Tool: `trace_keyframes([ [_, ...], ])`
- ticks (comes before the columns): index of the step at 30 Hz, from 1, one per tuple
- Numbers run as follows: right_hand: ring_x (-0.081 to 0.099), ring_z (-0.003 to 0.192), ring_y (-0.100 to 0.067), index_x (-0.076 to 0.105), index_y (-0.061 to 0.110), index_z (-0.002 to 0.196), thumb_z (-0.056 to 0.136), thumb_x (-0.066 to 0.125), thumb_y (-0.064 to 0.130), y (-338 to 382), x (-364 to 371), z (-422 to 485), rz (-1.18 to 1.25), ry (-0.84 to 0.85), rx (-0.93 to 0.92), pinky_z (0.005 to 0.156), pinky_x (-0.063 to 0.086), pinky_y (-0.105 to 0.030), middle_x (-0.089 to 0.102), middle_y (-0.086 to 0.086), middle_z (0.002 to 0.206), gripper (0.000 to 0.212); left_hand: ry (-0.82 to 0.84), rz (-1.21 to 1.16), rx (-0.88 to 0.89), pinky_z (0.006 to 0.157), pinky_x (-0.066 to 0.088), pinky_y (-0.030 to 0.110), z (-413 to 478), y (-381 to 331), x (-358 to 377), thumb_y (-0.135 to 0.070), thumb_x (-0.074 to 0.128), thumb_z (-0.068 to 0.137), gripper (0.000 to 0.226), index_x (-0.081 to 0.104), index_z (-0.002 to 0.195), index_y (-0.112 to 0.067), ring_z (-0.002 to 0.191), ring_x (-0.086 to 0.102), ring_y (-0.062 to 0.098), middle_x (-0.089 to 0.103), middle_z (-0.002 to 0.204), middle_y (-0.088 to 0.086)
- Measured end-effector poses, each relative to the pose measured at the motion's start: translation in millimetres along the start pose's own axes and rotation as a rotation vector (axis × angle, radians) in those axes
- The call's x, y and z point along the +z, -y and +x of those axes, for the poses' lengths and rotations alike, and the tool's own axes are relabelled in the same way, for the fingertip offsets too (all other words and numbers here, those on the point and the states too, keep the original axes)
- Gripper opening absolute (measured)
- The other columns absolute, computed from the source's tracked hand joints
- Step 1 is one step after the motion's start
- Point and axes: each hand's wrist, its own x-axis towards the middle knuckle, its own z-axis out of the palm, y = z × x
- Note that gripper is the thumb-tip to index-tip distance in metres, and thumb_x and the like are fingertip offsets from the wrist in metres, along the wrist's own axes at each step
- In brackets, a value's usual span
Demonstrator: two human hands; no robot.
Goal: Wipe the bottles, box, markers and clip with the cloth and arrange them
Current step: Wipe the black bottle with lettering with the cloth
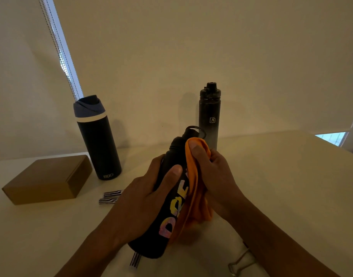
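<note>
While left hand (143, 196) grips black bottle (161, 222), right hand (213, 176) presses orange cloth (193, 176) on it.

The table's (281, 186) right side lies open; cardboard box (47, 176), blue-lidded bottle (99, 142) and grey bottle (209, 120) block its left and back edges.

On the desk (271, 176), the box (47, 178) lies far left, with the left bottle (99, 142) standing just right of it. Two markers (109, 196) lie before that bottle. The tilted bottle (167, 222) is in the middle between my left hand (143, 198) and right hand (213, 176), the cloth (193, 176) against its right side. The rear bottle (209, 116) stands behind it. Another marker (135, 259) lies under the tilted bottle's base, and the clip (241, 260) lies front right.
</note>
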Motion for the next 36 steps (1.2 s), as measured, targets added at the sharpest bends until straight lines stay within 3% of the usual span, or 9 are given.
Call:
trace_keyframes([
  [6, 0.069, 0.062, -0.009, 0.058, 0.010, 0.110, 0.076, 0.059, 0.043, 11.0, -12.4, -2.0, 0.177, 0.213, -0.012, 0.059, 0.054, -0.019, 0.070, 0.006, 0.069, 0.047, 0.075, -0.304, -0.133, 0.086, 0.062, 0.040, 3.9, -5.0, -2.8, -0.094, 0.055, 0.059, 0.074, 0.059, 0.112, -0.043, 0.086, 0.076, 0.011, 0.077, 0.096, -0.014],
  [12, 0.068, 0.063, -0.008, 0.059, 0.011, 0.115, 0.070, 0.065, 0.049, 12.4, -7.8, -4.1, 0.124, 0.193, -0.041, 0.060, 0.054, -0.019, 0.068, 0.004, 0.074, 0.059, 0.076, -0.312, -0.110, 0.079, 0.060, 0.031, 6.6, -1.8, -6.5, -0.100, 0.059, 0.036, 0.091, 0.056, 0.112, -0.050, 0.088, 0.075, 0.008, 0.076, 0.097, -0.018],
  [17, 0.073, 0.094, -0.022, 0.062, 0.020, 0.120, 0.058, 0.072, 0.079, 6.4, -0.9, -2.0, -0.006, 0.074, -0.073, 0.080, 0.060, -0.036, 0.073, -0.005, 0.106, 0.086, 0.098, -0.156, -0.102, 0.078, 0.058, 0.024, 6.4, -3.7, -1.1, -0.097, 0.047, 0.049, 0.073, 0.046, 0.111, -0.059, 0.092, 0.072, 0.007, 0.071, 0.106, -0.018],
  [21, 0.074, 0.083, -0.018, 0.061, 0.015, 0.122, 0.067, 0.069, 0.060, 13.4, -5.0, -4.3, 0.052, 0.179, 0.002, 0.071, 0.058, -0.027, 0.073, -0.006, 0.097, 0.071, 0.057, -0.121, -0.078, 0.081, 0.062, 0.030, 0.9, -6.1, -8.7, -0.098, 0.042, 0.068, 0.064, 0.054, 0.110, -0.051, 0.086, 0.074, 0.007, 0.075, 0.097, -0.015],
  [25, 0.075, 0.083, -0.017, 0.064, 0.018, 0.114, 0.078, 0.064, 0.039, 17.4, -10.9, -6.3, 0.193, 0.260, 0.029, 0.068, 0.058, -0.025, 0.077, -0.001, 0.092, 0.042, 0.121, -0.424, -0.105, 0.075, 0.062, 0.028, -2.6, -6.8, -17.2, -0.090, 0.057, 0.068, 0.070, 0.063, 0.112, -0.036, 0.087, 0.076, 0.014, 0.078, 0.095, -0.011],
  [27, 0.075, 0.081, -0.017, 0.066, 0.017, 0.110, 0.081, 0.062, 0.033, 19.7, -10.8, -7.5, 0.250, 0.266, 0.022, 0.066, 0.058, -0.024, 0.077, -0.002, 0.091, 0.033, 0.122, -0.469, -0.146, 0.087, 0.059, 0.036, 0.2, -1.1, -18.6, -0.083, 0.057, 0.074, 0.064, 0.068, 0.116, -0.035, 0.098, 0.075, 0.016, 0.078, 0.105, -0.009],
  [30, 0.075, 0.081, -0.020, 0.067, 0.014, 0.109, 0.085, 0.059, 0.027, 22.2, -10.9, -10.0, 0.336, 0.271, 0.023, 0.065, 0.059, -0.026, 0.077, -0.007, 0.094, 0.028, 0.107, -0.486, -0.148, 0.109, 0.047, 0.051, 3.3, 4.5, -19.4, -0.086, 0.057, 0.075, 0.062, 0.071, 0.117, -0.041, 0.117, 0.067, 0.020, 0.073, 0.122, -0.005],
  [33, 0.075, 0.084, -0.020, 0.066, 0.013, 0.112, 0.086, 0.059, 0.025, 22.7, -10.9, -10.3, 0.345, 0.263, 0.025, 0.065, 0.059, -0.026, 0.077, -0.007, 0.096, 0.029, 0.108, -0.500, -0.158, 0.108, 0.048, 0.053, 3.5, 2.9, -19.6, -0.090, 0.063, 0.062, 0.084, 0.068, 0.123, -0.032, 0.116, 0.069, 0.024, 0.073, 0.122, 0.001],
  [36, 0.075, 0.088, -0.022, 0.065, 0.014, 0.115, 0.081, 0.065, 0.032, 21.5, -8.6, -10.7, 0.261, 0.223, 0.008, 0.069, 0.059, -0.027, 0.076, -0.007, 0.100, 0.038, 0.125, -0.466, -0.109, 0.107, 0.049, 0.049, 2.5, 4.8, -18.7, -0.088, 0.059, 0.067, 0.080, 0.067, 0.124, -0.033, 0.117, 0.067, 0.021, 0.073, 0.123, -0.002],
])
